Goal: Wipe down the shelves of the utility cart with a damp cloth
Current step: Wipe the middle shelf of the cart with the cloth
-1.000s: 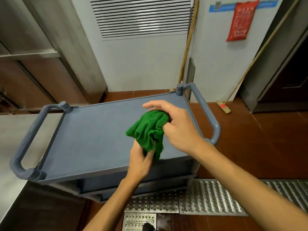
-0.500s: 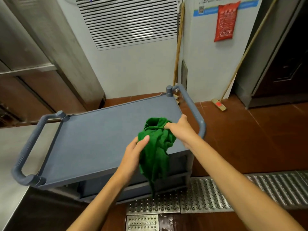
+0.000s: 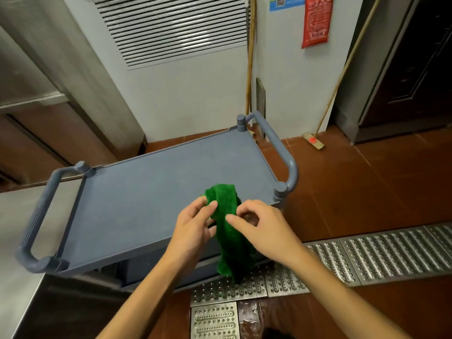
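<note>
Both hands hold the green cloth (image 3: 223,206) above the near right corner of the cart (image 3: 146,204), at about 5 o'clock on its top shelf. The left hand (image 3: 193,228) pinches the cloth's upper fold between thumb and fingers. The right hand (image 3: 264,226) pinches the same fold from 3 o'clock, thumb and forefinger pressed on the fabric. The rest of the cloth hangs down in front of the cart's near edge, over the metal grate (image 3: 367,255) in the floor. The top shelf is bare blue-grey plastic with a looped handle at each end. A broom (image 3: 342,77) leans on the wall at 1 o'clock, well apart from the cart.
</note>
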Tool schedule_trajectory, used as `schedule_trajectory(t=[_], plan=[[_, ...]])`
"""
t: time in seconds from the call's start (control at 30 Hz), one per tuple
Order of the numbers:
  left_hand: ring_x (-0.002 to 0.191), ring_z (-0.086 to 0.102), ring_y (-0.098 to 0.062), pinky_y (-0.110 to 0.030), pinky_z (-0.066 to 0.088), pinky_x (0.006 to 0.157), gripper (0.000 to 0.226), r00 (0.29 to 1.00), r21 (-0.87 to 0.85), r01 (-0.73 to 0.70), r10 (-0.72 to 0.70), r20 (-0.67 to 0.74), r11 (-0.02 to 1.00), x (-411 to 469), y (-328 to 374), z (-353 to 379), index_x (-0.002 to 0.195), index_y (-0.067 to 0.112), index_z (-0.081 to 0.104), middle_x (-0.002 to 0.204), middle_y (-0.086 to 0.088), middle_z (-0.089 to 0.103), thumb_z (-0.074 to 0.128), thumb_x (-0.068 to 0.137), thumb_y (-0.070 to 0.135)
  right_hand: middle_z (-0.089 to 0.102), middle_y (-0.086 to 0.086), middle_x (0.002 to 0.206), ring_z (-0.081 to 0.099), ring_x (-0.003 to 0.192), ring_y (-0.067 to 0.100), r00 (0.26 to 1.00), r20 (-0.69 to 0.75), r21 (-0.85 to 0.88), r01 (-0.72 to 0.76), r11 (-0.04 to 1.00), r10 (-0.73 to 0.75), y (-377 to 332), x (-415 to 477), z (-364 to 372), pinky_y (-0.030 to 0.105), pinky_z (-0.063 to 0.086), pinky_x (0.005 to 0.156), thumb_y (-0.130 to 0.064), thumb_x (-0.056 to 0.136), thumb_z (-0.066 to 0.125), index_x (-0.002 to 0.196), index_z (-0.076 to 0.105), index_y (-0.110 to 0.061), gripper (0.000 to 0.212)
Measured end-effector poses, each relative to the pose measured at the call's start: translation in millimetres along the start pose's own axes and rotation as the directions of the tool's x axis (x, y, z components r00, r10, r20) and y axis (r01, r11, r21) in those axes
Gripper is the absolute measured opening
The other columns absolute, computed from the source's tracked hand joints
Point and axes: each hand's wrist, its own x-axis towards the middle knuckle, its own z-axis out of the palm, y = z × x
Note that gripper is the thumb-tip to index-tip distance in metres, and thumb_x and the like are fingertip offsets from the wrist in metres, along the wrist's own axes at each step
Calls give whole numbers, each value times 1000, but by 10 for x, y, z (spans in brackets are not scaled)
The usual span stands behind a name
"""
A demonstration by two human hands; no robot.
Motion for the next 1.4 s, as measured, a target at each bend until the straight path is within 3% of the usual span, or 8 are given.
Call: schedule_trajectory(t=[0.3, 0.43, 0.6, 0.73, 0.97, 1.13, 1.27, 1.4], plan=[[78, 76, -27, -25, 56, 50, 24, 995, 122, 28, -15, -103, 992, -271, 5, -760, 107, 7, 61, 99, -16, 77, 43, 106, 23, 67, -6, 82, 61, 81, 2, 962, -103, 266, -217, 939, 251, 149, 42, 366, 22, 47, 82, -35, 90, 65, 87, 67, -19, 16], [65, 70, -17, -26, 59, 62, 24, 960, 102, -18, 46, -275, 995, -286, -35, -1246, 90, 11, 58, 69, -7, 69, 43, 106, 22, 71, 11, 93, 66, 91, 25, 901, 37, 627, -357, 693, 432, 169, -7, 544, 41, 51, 86, -18, 98, 53, 92, 66, -8, 18], [88, 67, -22, -37, 57, 81, 19, 958, -33, -32, 21, -286, 999, -290, -167, -1719, 93, 13, 63, 87, -8, 69, 64, 94, 32, 65, 16, 97, 65, 87, 21, 909, 131, 824, -322, 465, 396, -94, -93, 814, 35, 52, 81, -24, 93, 61, 105, 60, -2, 25], [96, 72, -33, -46, 58, 84, 53, 960, 160, -33, 76, -271, 987, -334, -320, -2038, 107, 6, 64, 102, -17, 74, 92, 64, 16, 59, -3, 107, 56, 88, 5, 952, 132, 52, -284, 958, 275, -310, -81, 1002, 30, 47, 77, -44, 58, 92, 120, 46, -36, 78], [107, 69, -18, -26, 59, 80, 86, 953, 64, -34, 51, -298, 997, -298, -533, -2470, 144, 24, 44, 130, -9, 64, 78, 73, -11, 60, 4, 118, 56, 113, 25, 959, 179, -636, -57, 770, 219, -304, 52, 1409, 36, 47, 96, -22, 89, 58, 121, 62, -19, 33], [121, 59, -14, -28, 54, 94, 105, 970, 150, 63, -25, -241, 987, -402, -722, -2743, 153, 17, 33, 144, 2, 51, 88, 65, -1, 68, 8, 100, 62, 97, 27, 943, 196, -611, -98, 786, 270, -364, 114, 1710, 37, 50, 82, -27, 96, 45, 101, 66, -12, 26], [139, 44, -20, -46, 40, 114, 151, 942, 161, 250, -203, -266, 955, -424, -1122, -3036, 158, 19, 21, 158, -3, 36, 98, 32, 51, 60, 0, 84, 55, 79, 16, 922, 258, -412, -166, 896, 290, -521, 106, 1902, 31, 37, 65, -26, 100, 43, 83, 56, -16, 24], [132, 53, -21, -50, 43, 110, 126, 886, 53, 367, -332, -324, 929, -389, -1817, -3318, 151, 44, 29, 154, 2, 44, 97, 45, 50, 46, 0, 68, 44, 72, 20, 908, 189, -122, -356, 926, 374, -715, 147, 2095, 32, 33, 63, -29, 91, 45, 69, 41, -20, 24]])
